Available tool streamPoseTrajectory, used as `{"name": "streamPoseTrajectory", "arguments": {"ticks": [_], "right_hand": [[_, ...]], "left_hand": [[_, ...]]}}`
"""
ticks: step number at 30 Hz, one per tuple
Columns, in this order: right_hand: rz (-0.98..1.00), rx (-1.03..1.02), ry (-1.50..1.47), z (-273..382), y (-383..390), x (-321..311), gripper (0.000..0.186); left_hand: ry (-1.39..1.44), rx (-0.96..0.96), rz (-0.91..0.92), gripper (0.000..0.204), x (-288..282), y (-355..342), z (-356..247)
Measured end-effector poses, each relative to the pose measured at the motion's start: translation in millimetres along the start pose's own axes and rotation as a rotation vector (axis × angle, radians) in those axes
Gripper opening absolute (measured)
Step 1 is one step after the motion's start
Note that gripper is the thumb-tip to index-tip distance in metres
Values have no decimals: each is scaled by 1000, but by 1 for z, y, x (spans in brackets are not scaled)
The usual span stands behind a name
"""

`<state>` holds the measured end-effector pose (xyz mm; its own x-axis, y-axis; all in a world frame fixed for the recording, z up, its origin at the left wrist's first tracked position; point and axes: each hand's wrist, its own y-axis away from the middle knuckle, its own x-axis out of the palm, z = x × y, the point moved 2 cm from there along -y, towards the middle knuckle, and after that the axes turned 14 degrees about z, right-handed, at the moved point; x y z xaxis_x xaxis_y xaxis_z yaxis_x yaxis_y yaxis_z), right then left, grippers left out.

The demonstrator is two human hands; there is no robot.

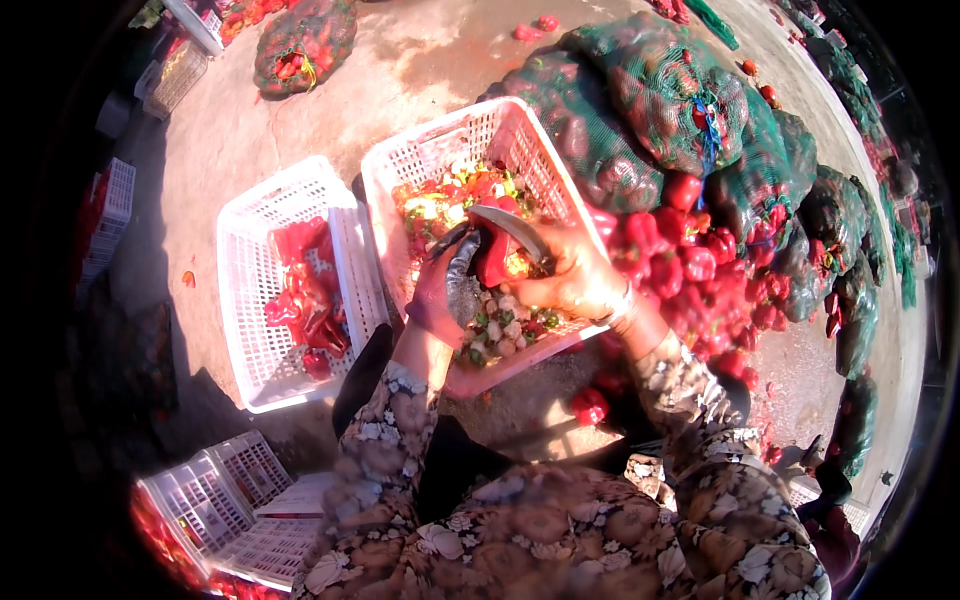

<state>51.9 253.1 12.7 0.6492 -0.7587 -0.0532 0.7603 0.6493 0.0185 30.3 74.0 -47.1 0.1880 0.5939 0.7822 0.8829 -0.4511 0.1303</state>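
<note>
My left hand (445, 288), with dark, shiny covering on its fingers, is closed around a red bell pepper (494, 258). In my right hand (575, 270) is a knife with a curved blade (512, 228), its edge lying against the pepper; the handle is hidden by my fingers. Both hands are over a pinkish plastic crate (553, 170) that contains pepper cores, seeds and green stem bits (500, 325). Left of it stands a white crate (243, 300) with several red pepper pieces (305, 290) inside.
Loose red peppers (690, 265) lie heaped on the concrete to the right. Green mesh sacks of peppers (675, 100) are piled behind them, and another sack (305, 50) sits far left. More crates (215, 500) stand at the lower left. One pepper (590, 406) lies near my legs.
</note>
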Motion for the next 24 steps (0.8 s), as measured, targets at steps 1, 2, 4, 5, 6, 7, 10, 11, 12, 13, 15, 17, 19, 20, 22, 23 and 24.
{"name": "streamPoseTrajectory", "arguments": {"ticks": [1, 2, 4, 5, 6, 7, 10, 11, 12, 13, 15, 17, 19, 20, 22, 23, 24], "right_hand": [[14, -4, -47, 3, 1, 1, 61], [28, -7, -95, 8, 2, 1, 63], [29, 19, -129, 15, 6, 1, 67], [28, -1, -161, 15, 6, 1, 66], [27, -20, -191, 13, 7, 0, 66], [25, -38, -221, 11, 7, -1, 66], [-95, 15, -180, 3, 8, 0, 56], [-125, 51, -201, 2, 8, -1, 52], [-144, 118, -271, 3, 11, -3, 47], [-178, 99, -314, -3, 11, -4, 42], [-248, 89, -337, -22, 10, -9, 32], [-330, 113, -291, -39, 14, -17, 23], [-224, 73, -371, -25, 4, -7, 23], [-195, 107, -319, -25, -1, -5, 24], [-198, 99, -264, -20, -10, 2, 27], [-227, 58, -265, -17, -15, 9, 30], [-256, 18, -267, -11, -19, 16, 32]], "left_hand": [[0, -36, -17, 27, 0, 0, 1], [-49, 35, -67, 27, 3, -1, 6], [-37, -71, 2, 25, -5, -2, 9], [-31, -124, 37, 25, -8, -2, 10], [-60, -126, 15, 24, -6, -4, 10], [-89, -127, -7, 23, -2, -5, 11], [-119, -120, -24, 23, 5, -7, 14], [-120, -114, -23, 23, 6, -7, 14], [-46, -126, 21, 25, 9, -9, 13], [26, -137, 64, 27, 11, -12, 10], [-28, -121, 105, 33, 26, -10, 5], [-272, -64, 112, 45, 45, -6, 8], [-383, -25, 78, 51, 39, -7, 8], [-365, -26, 65, 50, 35, -10, 5], [-437, 55, 43, 41, 37, -8, 4], [-425, 95, 17, 39, 26, -13, 7], [-412, 133, -10, 38, 23, -19, 4]]}}
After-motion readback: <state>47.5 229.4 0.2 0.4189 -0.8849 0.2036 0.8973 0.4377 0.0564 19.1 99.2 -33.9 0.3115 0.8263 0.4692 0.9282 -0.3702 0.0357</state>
